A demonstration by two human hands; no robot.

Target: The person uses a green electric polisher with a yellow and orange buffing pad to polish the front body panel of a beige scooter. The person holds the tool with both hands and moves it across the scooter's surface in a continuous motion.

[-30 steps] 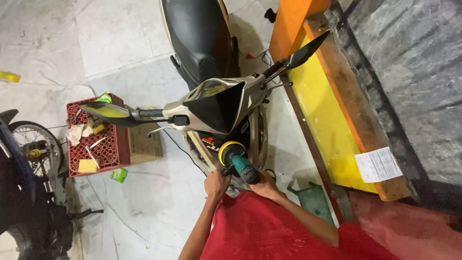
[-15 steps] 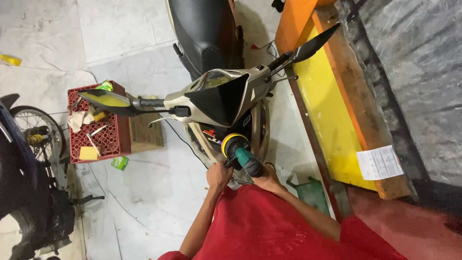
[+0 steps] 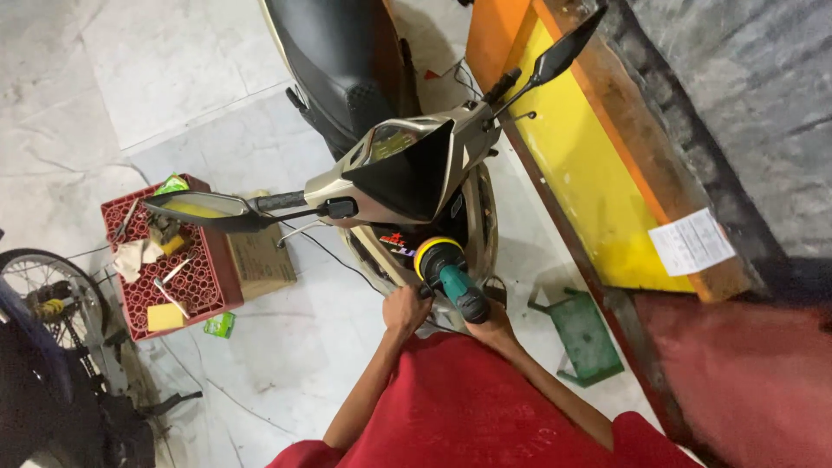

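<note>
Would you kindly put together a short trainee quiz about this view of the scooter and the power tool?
1. True or false: both the left hand and the right hand are on the teal polisher.
2. The polisher's yellow-rimmed pad meets which part of the scooter? A) seat B) front panel below the handlebar C) mirror
3. What colour is the crate on the floor beside the scooter?

Key: 1. True. 2. B. 3. Red.
</note>
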